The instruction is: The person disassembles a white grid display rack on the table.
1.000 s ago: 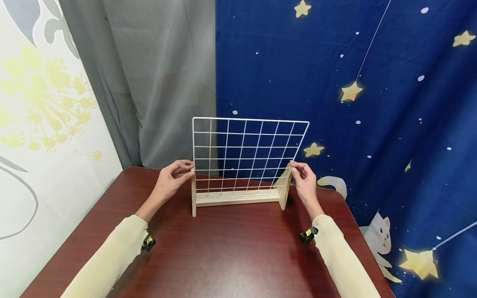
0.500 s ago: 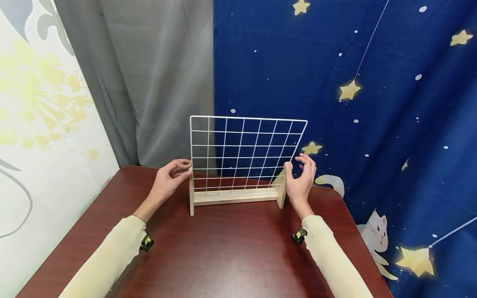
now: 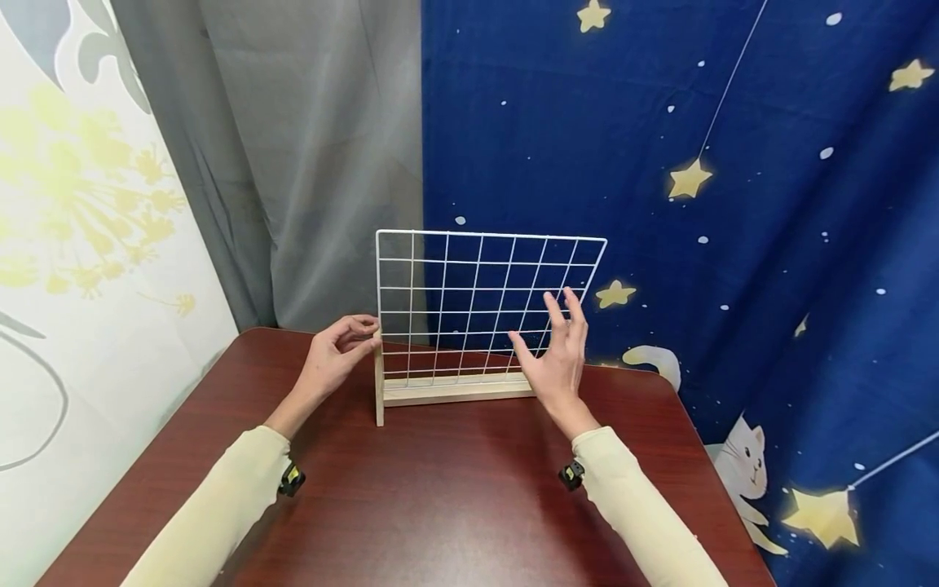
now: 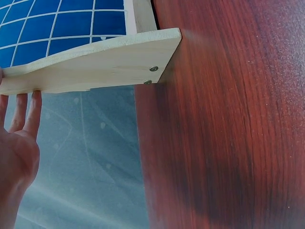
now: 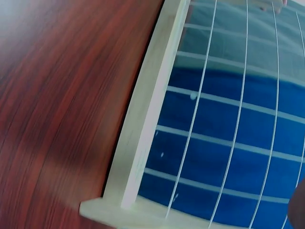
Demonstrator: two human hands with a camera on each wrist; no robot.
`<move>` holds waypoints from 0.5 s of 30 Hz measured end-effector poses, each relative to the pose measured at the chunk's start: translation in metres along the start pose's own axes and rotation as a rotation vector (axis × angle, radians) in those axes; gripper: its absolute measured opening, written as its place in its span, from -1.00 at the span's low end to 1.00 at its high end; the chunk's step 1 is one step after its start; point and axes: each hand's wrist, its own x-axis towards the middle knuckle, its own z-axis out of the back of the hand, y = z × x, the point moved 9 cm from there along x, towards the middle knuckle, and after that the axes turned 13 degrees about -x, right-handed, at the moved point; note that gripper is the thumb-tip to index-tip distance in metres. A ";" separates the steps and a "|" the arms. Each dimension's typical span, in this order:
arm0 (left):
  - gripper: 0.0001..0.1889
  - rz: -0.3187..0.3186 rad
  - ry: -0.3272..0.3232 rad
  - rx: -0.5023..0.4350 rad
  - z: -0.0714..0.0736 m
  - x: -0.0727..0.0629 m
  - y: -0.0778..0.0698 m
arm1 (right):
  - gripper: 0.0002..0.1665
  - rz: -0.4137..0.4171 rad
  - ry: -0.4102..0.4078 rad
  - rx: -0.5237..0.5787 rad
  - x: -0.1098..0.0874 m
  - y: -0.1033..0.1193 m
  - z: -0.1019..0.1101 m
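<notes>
A white wire grid panel (image 3: 491,236) stands upright, leaning slightly back, in a pale wooden stand (image 3: 455,395). My left hand (image 3: 330,355) pinches the upper end of the stand's left side piece (image 4: 109,62) between thumb and fingers. Two bolt heads show on that side piece in the left wrist view. My right hand (image 3: 559,359) is spread open in front of the grid's lower right part, thumb apart from the fingers, holding nothing. It hides the stand's right side piece in the head view. The wooden crossbar (image 5: 143,114) runs along the grid's bottom in the right wrist view.
The stand rests toward the back of a dark red wood-grain table (image 3: 440,489). Behind the table hang a grey curtain (image 3: 330,163) and a blue curtain (image 3: 550,163) with stars. A patterned white cloth (image 3: 88,326) hangs at the left.
My right hand has let go of the stand's right side piece, opened its fingers and moved left in front of the grid. The left hand keeps its grip; the stand stays put.
</notes>
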 end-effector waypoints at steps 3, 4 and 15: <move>-0.81 0.006 -0.005 -0.008 0.000 -0.001 0.000 | 0.08 0.038 -0.005 -0.002 -0.002 0.015 -0.004; -0.80 0.009 -0.008 -0.009 -0.001 -0.001 -0.001 | 0.08 0.049 -0.006 -0.004 -0.002 0.020 -0.005; -0.80 0.009 -0.035 -0.008 0.000 -0.002 0.000 | -0.06 0.146 0.043 -0.037 -0.003 0.051 -0.027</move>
